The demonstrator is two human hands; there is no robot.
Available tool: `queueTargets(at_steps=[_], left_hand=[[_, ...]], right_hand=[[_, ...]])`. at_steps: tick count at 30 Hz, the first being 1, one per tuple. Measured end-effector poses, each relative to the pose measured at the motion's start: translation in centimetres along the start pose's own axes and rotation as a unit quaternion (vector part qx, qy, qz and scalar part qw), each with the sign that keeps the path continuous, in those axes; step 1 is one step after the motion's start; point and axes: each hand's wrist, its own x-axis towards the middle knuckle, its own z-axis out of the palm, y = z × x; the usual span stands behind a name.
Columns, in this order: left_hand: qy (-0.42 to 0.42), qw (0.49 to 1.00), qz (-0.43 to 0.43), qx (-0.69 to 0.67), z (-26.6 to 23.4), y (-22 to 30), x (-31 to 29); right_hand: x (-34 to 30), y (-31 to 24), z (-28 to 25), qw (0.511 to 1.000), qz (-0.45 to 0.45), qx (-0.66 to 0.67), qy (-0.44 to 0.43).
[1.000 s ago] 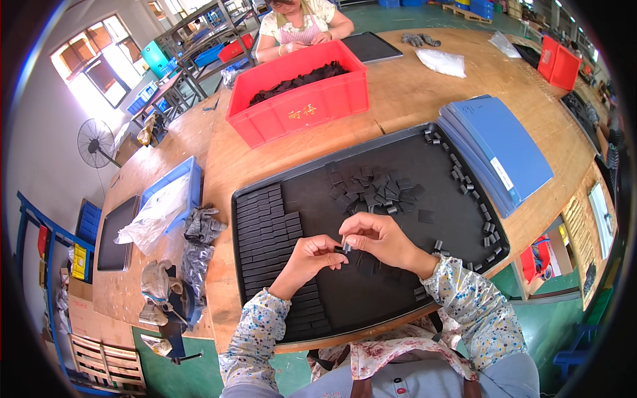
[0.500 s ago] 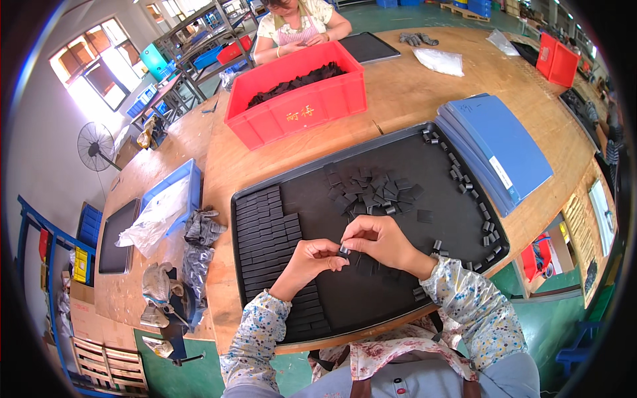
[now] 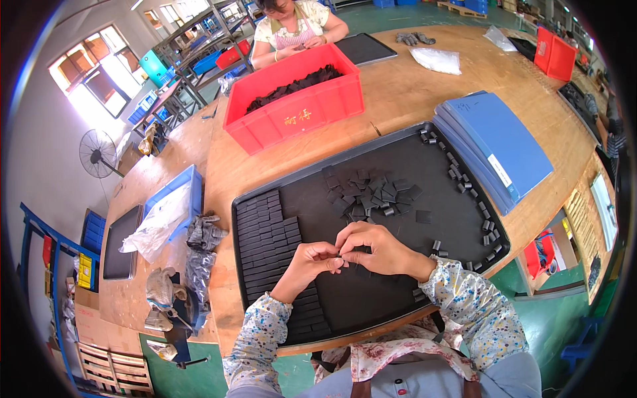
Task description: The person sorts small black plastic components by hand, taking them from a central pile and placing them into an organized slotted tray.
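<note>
Left hand point(image 3: 309, 263) and right hand point(image 3: 379, 249) pinch a small dark piece point(image 3: 340, 255) — mostly hidden (shape unclear).

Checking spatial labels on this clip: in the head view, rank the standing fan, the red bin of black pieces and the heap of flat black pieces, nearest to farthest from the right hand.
From the right hand:
1. Heap of flat black pieces: on the tray, just ahead.
2. Red bin: ahead and left, beyond the tray.
3. Standing fan: far left, background.

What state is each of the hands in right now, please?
Left hand: closed on a small dark piece, mostly hidden.
Right hand: closed on that same piece.
</note>
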Motion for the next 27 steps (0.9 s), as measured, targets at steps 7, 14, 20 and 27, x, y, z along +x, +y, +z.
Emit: queueTargets(at_steps=[7, 14, 20, 27], left_hand=[[0.133, 0.983, 0.093, 0.086, -3.9, 2.8, 2.6], [0.191, 0.799, 0.189, 0.537, -10.8, 0.3, 5.6], [0.219, 0.823, 0.191, 0.487, -8.7, 0.1, 3.1], [0.097, 0.869, 0.228, 0.429, -0.5, -0.8, -1.0]], right_hand=[[0.2, -0.2, 0.6, 0.991, 0.093, 0.063, 0.079], [-1.0, 2.0, 2.4, 0.955, -0.077, -0.264, -0.111], [-1.1, 1.8, 2.5, 0.956, -0.022, -0.255, -0.143], [-0.8, 1.8, 1.7, 0.967, -0.099, -0.232, -0.029]])
